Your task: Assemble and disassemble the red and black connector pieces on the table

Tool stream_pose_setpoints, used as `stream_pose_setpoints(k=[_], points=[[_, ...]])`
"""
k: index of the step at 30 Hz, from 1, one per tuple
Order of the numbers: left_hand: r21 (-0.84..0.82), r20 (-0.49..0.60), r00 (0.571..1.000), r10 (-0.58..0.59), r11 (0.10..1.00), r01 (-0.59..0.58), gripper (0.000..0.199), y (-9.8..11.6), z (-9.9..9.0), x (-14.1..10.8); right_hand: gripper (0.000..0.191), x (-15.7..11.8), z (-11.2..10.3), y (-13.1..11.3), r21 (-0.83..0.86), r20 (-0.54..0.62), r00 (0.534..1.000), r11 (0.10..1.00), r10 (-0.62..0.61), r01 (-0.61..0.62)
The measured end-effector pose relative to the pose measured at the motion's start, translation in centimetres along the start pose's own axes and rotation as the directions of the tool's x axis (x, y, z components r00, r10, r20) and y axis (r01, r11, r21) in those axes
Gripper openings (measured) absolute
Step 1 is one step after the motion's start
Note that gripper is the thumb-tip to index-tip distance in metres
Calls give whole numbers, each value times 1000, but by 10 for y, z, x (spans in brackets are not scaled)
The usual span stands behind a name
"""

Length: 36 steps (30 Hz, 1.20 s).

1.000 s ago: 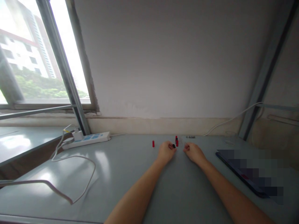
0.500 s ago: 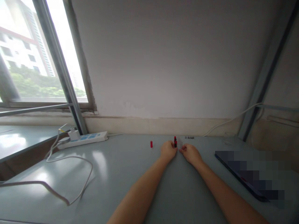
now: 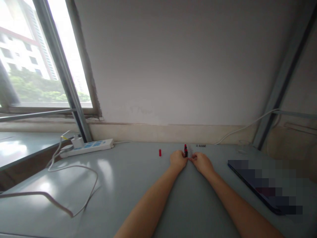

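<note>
Near the back of the grey desk, my left hand (image 3: 178, 159) is closed, its fingers curled at small red-and-black cylinders (image 3: 186, 152). Its fingertips are partly hidden, so what they grip is unclear. Just right of the cylinders stands a clear plastic piece (image 3: 190, 151), hard to make out. My right hand (image 3: 201, 162) pinches at the near right edge of this piece, thumb and fingers together. The two hands almost meet in front of it. A single red cylinder (image 3: 160, 152) stands upright on the desk, left of my left hand.
Several tiny dark pieces (image 3: 201, 145) lie in a row behind my right hand. A dark flat device (image 3: 255, 188), partly blurred, lies on the right. A white power strip (image 3: 91, 147) and its looping cable (image 3: 74, 167) occupy the left. A wall (image 3: 173, 66) closes off the back.
My right fingertips have shifted slightly left, closer to my left hand at the base of the clear piece. The left hand has hardly moved, and the lone red cylinder stays in place.
</note>
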<state>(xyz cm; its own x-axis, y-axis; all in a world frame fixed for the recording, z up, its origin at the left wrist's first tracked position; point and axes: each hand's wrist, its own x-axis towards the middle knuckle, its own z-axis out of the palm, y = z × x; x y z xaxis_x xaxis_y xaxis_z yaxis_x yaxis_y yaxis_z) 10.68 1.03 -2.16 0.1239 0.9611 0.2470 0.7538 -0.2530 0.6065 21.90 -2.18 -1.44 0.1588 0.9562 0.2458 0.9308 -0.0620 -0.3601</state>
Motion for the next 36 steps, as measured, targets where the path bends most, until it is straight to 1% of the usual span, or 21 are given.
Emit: stream_pose_setpoints(k=[2, 4, 7, 10, 12, 13, 15, 18, 21, 24, 28, 32, 36], points=[[10, -5, 1000, 11, 1000, -11, 18, -1, -1, -1, 22, 0, 0, 1, -19, 0, 1000, 1000, -9, 9], [45, -11, 999, 46, 998, -46, 18, -2, -4, -3, 22, 1, 1, 2, -40, 3, 1000, 999, -11, 11], [145, 33, 990, 137, 979, -141, 18, -3, -12, -10, 23, 1, -1, 2, -88, 23, 1000, 996, -3, 5], [290, 89, 968, 233, 924, -249, 21, -3, -25, -20, 20, -3, -6, 1, -148, 48, 999, 989, 3, 4], [379, 67, 955, 290, 878, -293, 23, -5, -35, -27, 17, -6, -10, -1, -179, 59, 998, 984, -1, 11], [408, 31, 947, 320, 861, -304, 25, -6, -40, -30, 16, -8, -12, -3, -188, 61, 998, 982, -5, 16], [453, -62, 938, 340, 847, -277, 30, -11, -49, -34, 15, -11, -14, -5, -190, 60, 998, 981, -21, 32], [498, -162, 938, 306, 846, -190, 36, -21, -58, -34, 15, -13, -14, -9, -152, 64, 996, 985, -66, 75], [524, -201, 946, 254, 844, -115, 40, -31, -62, -31, 17, -14, -11, -13, -97, 73, 989, 986, -128, 135], [538, -193, 958, 210, 840, -76, 43, -38, -63, -28, 19, -16, -10, -17, -59, 62, 983, 982, -175, 179], [542, -126, 980, 156, 838, -63, 42, -43, -64, -26, 19, -19, -11, -22, -24, 45, 976, 977, -211, 213], [455, -96, 989, 116, 888, -60, 43, -44, -66, -25, 18, -19, -10, -22, 10, 24, 972, 972, -235, 235], [257, -103, 990, 98, 964, -69, 44, -47, -65, -21, 19, -18, -7, -21, 43, 6, 966, 965, -260, 260]])
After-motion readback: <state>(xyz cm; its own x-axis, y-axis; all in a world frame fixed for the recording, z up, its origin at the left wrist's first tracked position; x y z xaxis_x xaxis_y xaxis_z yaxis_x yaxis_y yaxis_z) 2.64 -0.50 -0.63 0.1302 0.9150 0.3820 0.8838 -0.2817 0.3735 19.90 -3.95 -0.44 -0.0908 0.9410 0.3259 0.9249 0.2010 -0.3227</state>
